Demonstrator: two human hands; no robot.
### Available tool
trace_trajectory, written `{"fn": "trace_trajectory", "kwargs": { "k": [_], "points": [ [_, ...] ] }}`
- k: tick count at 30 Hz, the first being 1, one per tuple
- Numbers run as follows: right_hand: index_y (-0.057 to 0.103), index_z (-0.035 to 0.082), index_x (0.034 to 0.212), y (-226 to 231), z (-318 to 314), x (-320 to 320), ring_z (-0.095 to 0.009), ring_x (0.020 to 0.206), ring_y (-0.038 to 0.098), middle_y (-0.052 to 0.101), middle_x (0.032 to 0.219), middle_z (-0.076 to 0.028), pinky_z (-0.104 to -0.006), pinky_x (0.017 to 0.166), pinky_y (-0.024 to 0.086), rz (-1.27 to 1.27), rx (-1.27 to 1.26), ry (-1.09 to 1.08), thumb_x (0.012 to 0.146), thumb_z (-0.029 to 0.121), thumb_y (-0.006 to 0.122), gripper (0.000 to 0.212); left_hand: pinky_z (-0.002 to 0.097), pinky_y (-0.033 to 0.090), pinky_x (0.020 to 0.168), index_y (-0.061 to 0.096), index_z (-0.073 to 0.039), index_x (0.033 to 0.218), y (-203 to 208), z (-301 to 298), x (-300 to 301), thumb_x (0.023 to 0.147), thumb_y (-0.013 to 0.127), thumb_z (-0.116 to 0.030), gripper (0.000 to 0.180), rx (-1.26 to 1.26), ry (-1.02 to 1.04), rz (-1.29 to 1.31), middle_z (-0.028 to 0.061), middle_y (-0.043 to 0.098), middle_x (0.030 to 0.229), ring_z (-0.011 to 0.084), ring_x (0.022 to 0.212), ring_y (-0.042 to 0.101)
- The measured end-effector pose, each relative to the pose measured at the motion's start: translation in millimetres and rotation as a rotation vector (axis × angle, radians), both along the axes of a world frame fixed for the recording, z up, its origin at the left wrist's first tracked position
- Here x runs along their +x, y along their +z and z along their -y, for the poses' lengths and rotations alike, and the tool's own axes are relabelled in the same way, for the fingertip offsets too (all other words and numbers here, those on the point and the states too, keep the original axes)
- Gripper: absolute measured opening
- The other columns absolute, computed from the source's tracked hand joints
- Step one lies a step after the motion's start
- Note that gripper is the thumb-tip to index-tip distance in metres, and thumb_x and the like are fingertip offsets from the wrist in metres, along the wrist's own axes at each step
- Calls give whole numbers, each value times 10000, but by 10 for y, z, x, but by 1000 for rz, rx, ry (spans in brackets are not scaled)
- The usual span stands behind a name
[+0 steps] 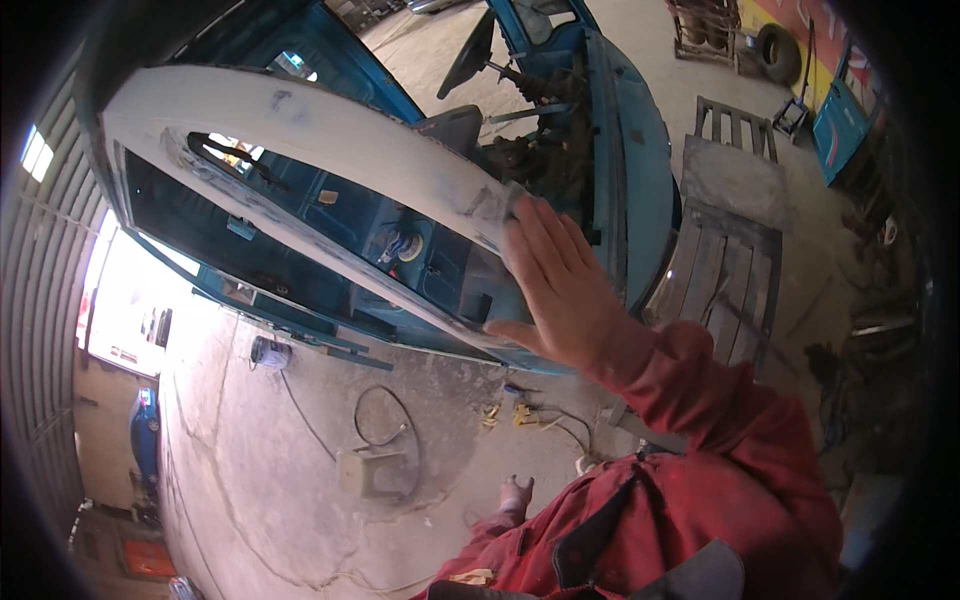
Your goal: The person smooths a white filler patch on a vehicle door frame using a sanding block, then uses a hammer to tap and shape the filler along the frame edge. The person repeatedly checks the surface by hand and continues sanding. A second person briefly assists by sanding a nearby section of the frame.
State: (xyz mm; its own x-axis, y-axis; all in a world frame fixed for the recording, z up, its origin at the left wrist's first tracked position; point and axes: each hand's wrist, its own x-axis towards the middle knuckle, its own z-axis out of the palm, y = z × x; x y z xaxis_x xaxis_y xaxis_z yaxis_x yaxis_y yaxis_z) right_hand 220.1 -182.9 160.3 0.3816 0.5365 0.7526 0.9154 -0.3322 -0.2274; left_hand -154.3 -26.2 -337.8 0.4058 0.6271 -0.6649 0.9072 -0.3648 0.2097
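My right hand (pixel 552 272) lies flat, fingers stretched out and thumb apart, on the whitish frame (pixel 400 150) of a teal vehicle body (pixel 640 150). At its fingertips the surface shows a dark grey smudge; whether something thin lies under them I cannot tell. Low in the view, my left hand (pixel 514 495) hangs above the floor, away from the vehicle, small and with its fingers apart. It holds nothing that I can see. Through the frame's opening, a round sander (pixel 407 247) lies inside the body, with a small tan block (pixel 328 197) farther left.
A steering wheel (pixel 468 55) stands in the cab. On the concrete floor are a beige stool (pixel 370 472), a dark hose (pixel 408 420), a yellow tool (pixel 525 414) with a cord, and a bucket (pixel 270 352). Metal slatted frames (pixel 725 265) stand to the right, near a tyre (pixel 777 53).
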Motion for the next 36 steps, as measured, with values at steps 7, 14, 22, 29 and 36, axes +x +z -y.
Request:
{"fn": "trace_trajectory", "kwargs": {
  "k": [7,14,22,29,36],
  "points": [
    [307,-49,1549,270,-328,252,-463,1496,303,285,1610,-295,-556,1196,294,168,244,187,775,461,834,1066,456,418,1145,539,26,1427,-36,-37,-18,878,706,-547,811,13,-31,18,265,540,1446,391,1372,490],
    [299,-46,1561,82,12,-10,-393,1505,318,306,1616,-259,-472,1231,256,68,85,56,748,474,846,1109,464,454,1106,532,-5,1444,-51,0,26,874,706,-594,838,68,-70,114,276,596,1382,397,1321,552],
    [311,-74,1544,298,-278,287,-435,1503,301,302,1607,-288,-526,1221,261,185,154,158,776,504,813,1084,455,433,1131,558,18,1409,-52,7,35,877,707,-555,796,11,-42,1,265,558,1425,397,1352,513],
    [315,-62,1548,149,-8,55,-415,1496,322,316,1602,-280,-496,1221,271,70,160,120,755,469,841,1089,456,432,1135,542,7,1432,-27,0,94,876,707,-559,810,-12,-34,-25,258,561,1432,390,1361,510],
    [314,-56,1555,233,-250,281,-430,1505,308,305,1613,-278,-521,1216,273,122,194,175,757,488,835,1097,457,416,1148,543,6,1428,-6,41,118,886,697,-558,797,13,-30,10,257,553,1441,393,1366,503]
  ]
}}
